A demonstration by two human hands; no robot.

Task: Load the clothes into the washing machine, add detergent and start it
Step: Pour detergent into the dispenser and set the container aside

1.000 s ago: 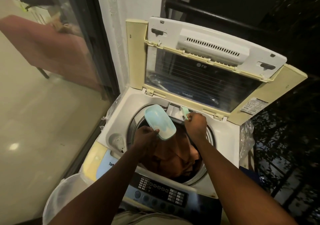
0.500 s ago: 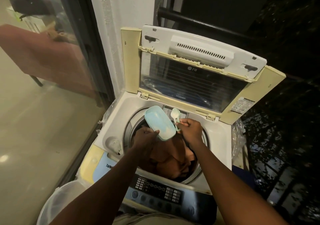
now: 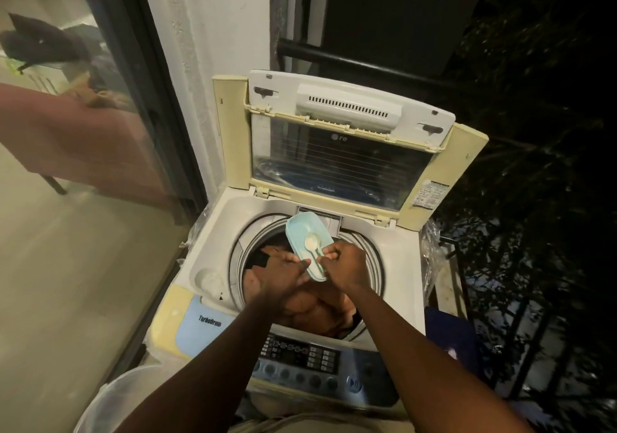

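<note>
A top-loading washing machine (image 3: 213,232) stands with its lid (image 3: 344,152) folded up. Brown and dark clothes (image 3: 317,309) fill the drum. My left hand (image 3: 283,275) holds a pale blue detergent container (image 3: 302,229) tilted over the drum opening. My right hand (image 3: 344,262) pinches the handle of a small white scoop (image 3: 311,243), whose bowl lies inside the container. The detergent drawer slot (image 3: 329,220) sits just behind the container at the drum's back rim. The control panel (image 3: 300,356) runs along the machine's front edge.
A clear plastic basket (image 3: 113,402) stands at the lower left beside the machine. A glass sliding door (image 3: 83,132) is on the left. Dark railing and foliage (image 3: 534,265) lie to the right, with a dark blue object (image 3: 447,332) by the machine's right side.
My right hand drew the scoop back from the detergent drawer and brought it down into the blue container. The left hand kept holding the container over the drum.
</note>
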